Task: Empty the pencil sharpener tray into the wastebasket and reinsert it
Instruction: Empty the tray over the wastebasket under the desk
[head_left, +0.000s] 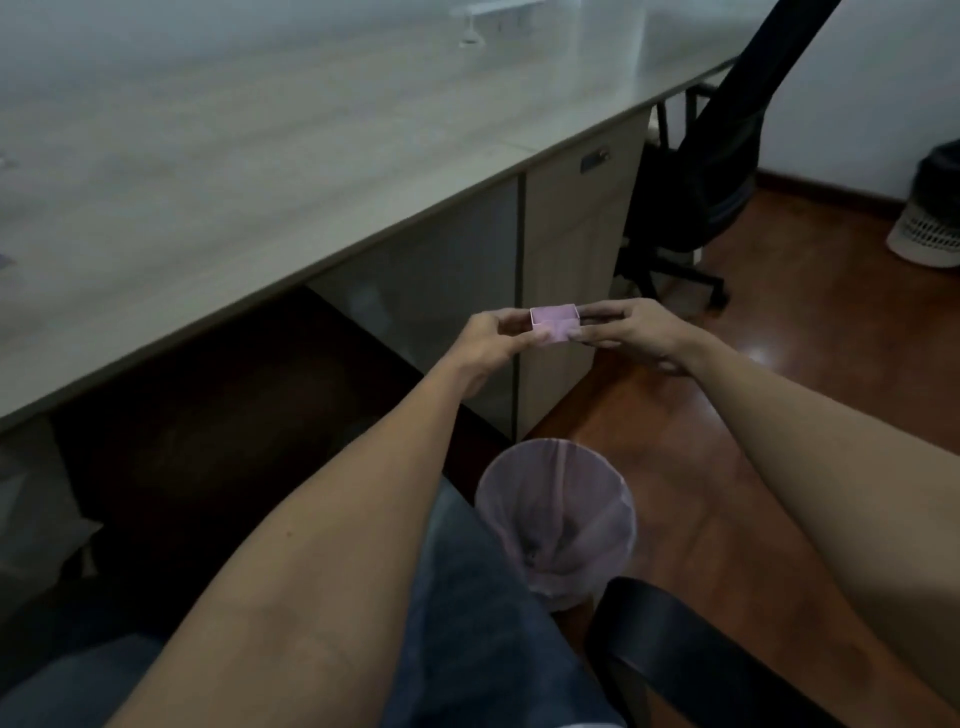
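Both hands pinched on small pink rectangular plastic tray (555, 324): left hand (485, 343) on left end, right hand (631, 332) on right end. Long axis left-right, open side facing camera. Pink-lined round wastebasket (558, 525) below, nearer body; sharpener not visible.

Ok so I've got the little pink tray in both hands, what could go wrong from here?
1. The tray is pinched only at its ends by the left hand and right hand, so it could slip.
2. It appears held out beyond the wastebasket, which stands nearer your knees; tipped here, shavings might land on the floor.
3. The bin's opening looks narrow beside your leg, so aim matters.
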